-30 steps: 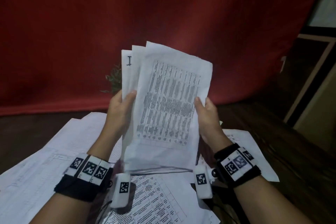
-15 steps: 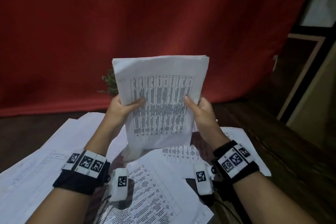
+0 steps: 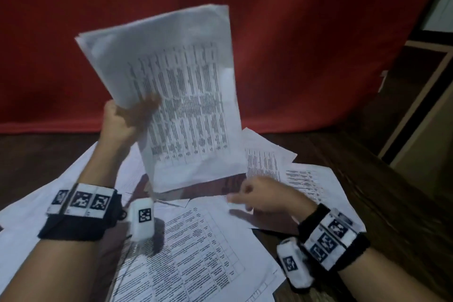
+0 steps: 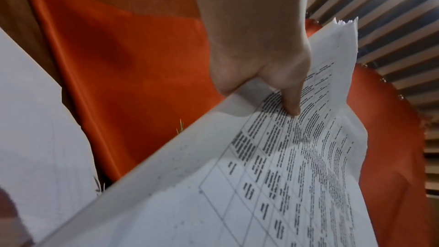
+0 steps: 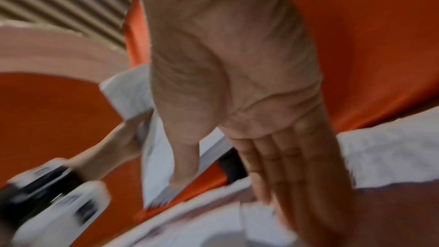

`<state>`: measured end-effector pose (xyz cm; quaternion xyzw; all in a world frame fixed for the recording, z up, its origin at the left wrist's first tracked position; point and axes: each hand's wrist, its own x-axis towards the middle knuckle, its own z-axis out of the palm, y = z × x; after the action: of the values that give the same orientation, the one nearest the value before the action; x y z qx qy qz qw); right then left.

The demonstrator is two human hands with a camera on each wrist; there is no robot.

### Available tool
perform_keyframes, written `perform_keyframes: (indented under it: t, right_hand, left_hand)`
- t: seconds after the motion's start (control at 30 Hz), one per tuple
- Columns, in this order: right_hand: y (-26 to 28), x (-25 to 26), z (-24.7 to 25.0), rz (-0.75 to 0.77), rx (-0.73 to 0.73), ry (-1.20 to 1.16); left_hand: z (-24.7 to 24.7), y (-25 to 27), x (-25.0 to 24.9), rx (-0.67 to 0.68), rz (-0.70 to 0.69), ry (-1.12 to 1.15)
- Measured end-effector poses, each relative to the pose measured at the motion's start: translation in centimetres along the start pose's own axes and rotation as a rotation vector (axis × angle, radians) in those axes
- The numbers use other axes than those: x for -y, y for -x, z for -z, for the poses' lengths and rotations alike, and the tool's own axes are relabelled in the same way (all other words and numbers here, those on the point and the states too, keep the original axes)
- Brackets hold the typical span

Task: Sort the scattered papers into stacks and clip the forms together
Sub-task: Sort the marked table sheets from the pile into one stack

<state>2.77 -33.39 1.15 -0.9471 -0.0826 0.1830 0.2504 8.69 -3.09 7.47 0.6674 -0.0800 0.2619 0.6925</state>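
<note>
A sheaf of forms (image 3: 176, 95) is gripped at its left edge by the left hand (image 3: 122, 117) at frame centre, while the right hand (image 3: 259, 196), fingers straight, is held over scattered papers (image 3: 201, 247) lower right.

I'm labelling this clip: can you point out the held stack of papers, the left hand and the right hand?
held stack of papers (image 3: 186, 95), head view, on the printed table of the front sheet.
left hand (image 3: 117, 117), head view, on the back of the hand.
right hand (image 3: 264, 197), head view, on the back of the hand.
</note>
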Motion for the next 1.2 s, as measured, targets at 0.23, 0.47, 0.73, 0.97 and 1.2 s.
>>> perform_keyframes:
  t: [0.23,0.47,0.73,0.97,1.2]
  right_hand:
    - [-0.7,3.0,-3.6,-0.028,0.097,0.450]
    - [-2.7,0.2,-1.2,0.024,0.129,0.167]
    - [-7.6,-2.2,8.0,-0.052,-0.004,0.642]
    - [-16.7,-1.9,8.7,-0.091,-0.095,0.788]
    - [-21.1,-1.6,6.0,-0.038,-0.108,0.648]
  left_hand:
    - [3.5,-0.5,-0.8,-0.028,-0.042,-0.012]
    - [6.1,-2.0,-0.7,-0.153,0.084,0.097]
    - [7.7,-2.6,-0.2,-0.237,0.019,0.142]
    - [7.4,-2.9,-0.3,-0.234,0.033,0.140]
    - [6.8,-3.1,-0.4,-0.227,0.025,0.197]
